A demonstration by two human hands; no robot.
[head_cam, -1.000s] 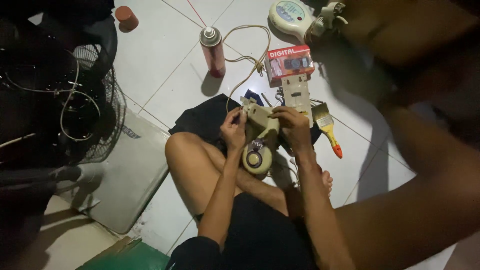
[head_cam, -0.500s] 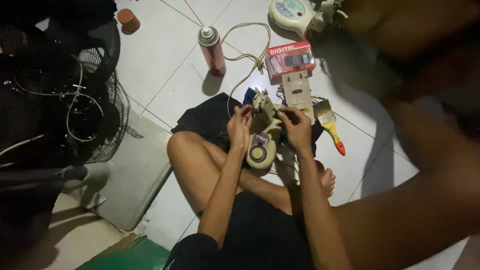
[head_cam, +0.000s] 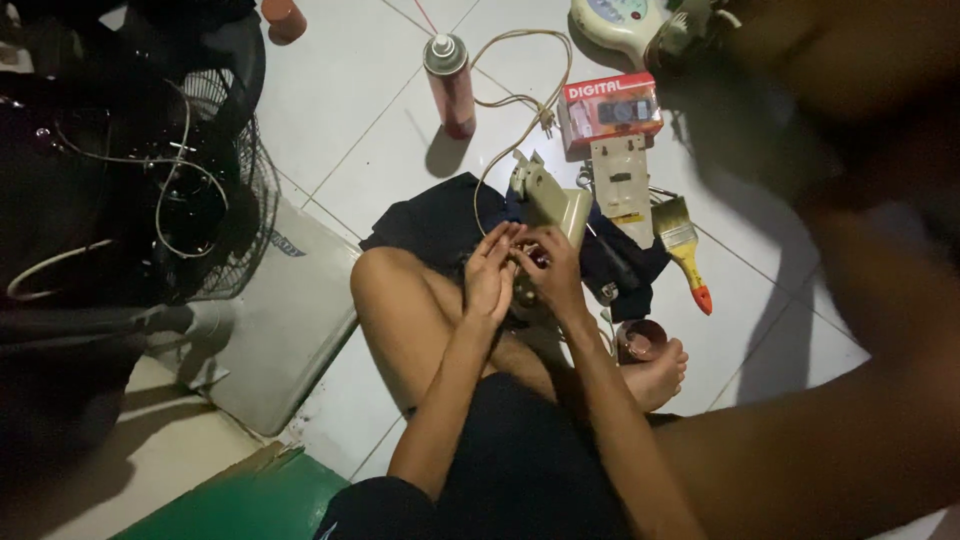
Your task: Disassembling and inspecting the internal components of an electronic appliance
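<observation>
I sit cross-legged on a tiled floor. My left hand (head_cam: pixel 490 275) and my right hand (head_cam: pixel 552 268) meet over my lap, fingers curled around the lower end of a beige plastic motor housing (head_cam: pixel 552 200). Its upper end sticks out beyond my fingers, toward the dark cloth (head_cam: pixel 435 222) spread on the floor. A pale cord (head_cam: pixel 520 100) runs from the housing up across the tiles. What my fingertips pinch between them is hidden.
Around my legs lie a pink spray can (head_cam: pixel 450 85), a red box (head_cam: pixel 610 105), a beige plate (head_cam: pixel 620 178), a paintbrush (head_cam: pixel 683 248) and a small brown cup (head_cam: pixel 640 340). A fan grille (head_cam: pixel 215 215) and a pale base panel (head_cam: pixel 290 310) stand left. A blurred limb (head_cam: pixel 860 300) fills the right.
My hands have drawn closer together over the housing's lower end, covering the round part that showed below them. The housing now points further away from me.
</observation>
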